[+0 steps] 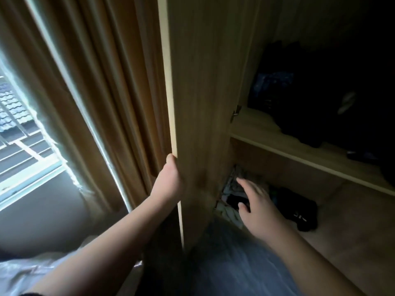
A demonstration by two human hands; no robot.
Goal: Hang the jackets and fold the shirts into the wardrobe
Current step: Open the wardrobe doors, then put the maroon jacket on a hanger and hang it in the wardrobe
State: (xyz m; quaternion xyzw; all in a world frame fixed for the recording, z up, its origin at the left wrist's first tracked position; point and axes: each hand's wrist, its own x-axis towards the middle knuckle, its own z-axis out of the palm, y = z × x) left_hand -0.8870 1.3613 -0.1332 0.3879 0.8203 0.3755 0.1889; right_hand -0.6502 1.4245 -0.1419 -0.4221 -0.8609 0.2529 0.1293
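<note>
**Door held open, free hand reaching into the low compartment**

Nearest the camera, pale bedding (25, 272) lies on the window side of the wardrobe door (192, 124), and a bluish translucent sheet (230, 272) lies at the door's foot on the wardrobe side. The left hand (168, 178) grasps the door's free edge, thumb up on the pale strip, fingers wrapped behind and hidden. The right hand (256, 208) is released, fingers spread and holding nothing, just past the door, over the crumpled clothes (229, 201) on the wardrobe floor.

Those clothes, a light tangle with a dark garment (299, 210) beside it, look soft, light and limp; I judge they will sag and trail, so a bunched grab at the middle or a pinch at collar or shoulders suits better than a corner. Whether they are shirts or jackets I cannot tell.

Beyond, the shelf (288, 150) front edge overhangs the compartment, so lifting should come outward, below it, before rising. The door's inner face bounds that side closely; more room lies away from the door. Farther up, dark clothes (310, 99) sit piled on the shelf. Curtain (102, 82) and window (19, 133) lie behind the door.
</note>
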